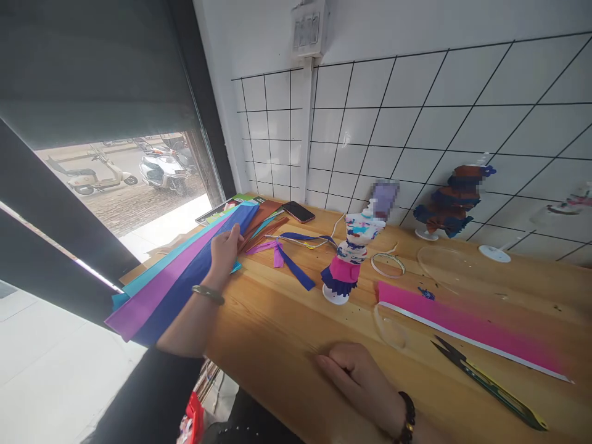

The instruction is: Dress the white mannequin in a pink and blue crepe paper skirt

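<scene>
My left hand (226, 250), with a green bangle at the wrist, is closed at the far end of a blue crepe paper sheet (192, 280). Beside it, purple paper (169, 277) and turquoise paper (171, 253) fan out toward the window. My right hand (358, 376) rests on the tabletop as a loose fist, and nothing shows in it. Between and beyond my hands stands a small dress form (358, 240) with a paint-marked white top, a pink band and a frilled dark blue skirt on a white base. Blue and purple paper strips (293, 265) lie to its left.
Thread snips (490, 382) lie at the right near a pink paper strip (462, 327). A tape roll (387, 265) sits behind the dress form. Against the tiled wall stands another form in brown and blue ruffles (451, 203). A phone (298, 211) lies at the back.
</scene>
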Tool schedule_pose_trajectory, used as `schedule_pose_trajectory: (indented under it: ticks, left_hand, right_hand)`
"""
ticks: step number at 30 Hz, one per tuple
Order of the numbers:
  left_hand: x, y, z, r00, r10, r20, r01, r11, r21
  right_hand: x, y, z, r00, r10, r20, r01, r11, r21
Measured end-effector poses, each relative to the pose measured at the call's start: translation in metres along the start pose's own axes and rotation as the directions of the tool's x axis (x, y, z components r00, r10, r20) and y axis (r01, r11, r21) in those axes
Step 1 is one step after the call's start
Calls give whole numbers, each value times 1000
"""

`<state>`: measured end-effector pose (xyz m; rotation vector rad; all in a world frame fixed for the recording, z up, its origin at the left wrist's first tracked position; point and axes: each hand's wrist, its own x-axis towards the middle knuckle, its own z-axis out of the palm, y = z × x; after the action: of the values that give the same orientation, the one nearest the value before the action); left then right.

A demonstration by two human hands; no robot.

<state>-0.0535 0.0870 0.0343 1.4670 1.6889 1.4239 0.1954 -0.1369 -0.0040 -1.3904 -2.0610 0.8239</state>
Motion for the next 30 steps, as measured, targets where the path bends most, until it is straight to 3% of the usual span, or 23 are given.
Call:
schedule_pose_trajectory:
  ticks: [3, 6, 9, 13, 18, 22, 26, 30]
  left_hand:
    - [24, -12, -39, 999, -8, 34, -1, 969, 248]
    - [37, -26, -65, 996, -71, 55, 42, 910, 413]
    - [41, -38, -76, 988, -126, 84, 68, 865, 497]
    - [44, -42, -73, 976, -194, 95, 118, 847, 519]
    - [48, -31, -67, 936, -327, 134, 248, 878, 408]
    - [47, -15, -70, 833, -483, 271, 440, 874, 205]
    - [40, 0, -69, 736, -534, 417, 602, 798, -40]
    - [16, 6, -51, 683, -518, 516, 692, 684, -230]
  right_hand:
    - [0, -1, 1, 1000, -13, -12, 12, 1000, -21]
    - [0, -1, 2, 999, -19, -28, 18, 999, -39]
    - [0, 0, 3, 999, -20, -27, 19, 999, -31]
    - [1, 0, 4, 999, -26, -20, 27, 999, 22]
    - [2, 1, 3, 1000, 4, -16, -3, 998, 55]
    - [2, 1, 3, 1000, 7, -24, -5, 997, 81]
    - [1, 1, 3, 999, -8, -31, 11, 996, 84]
    - [0, 0, 1, 997, 3, -81, 5, 995, 97]
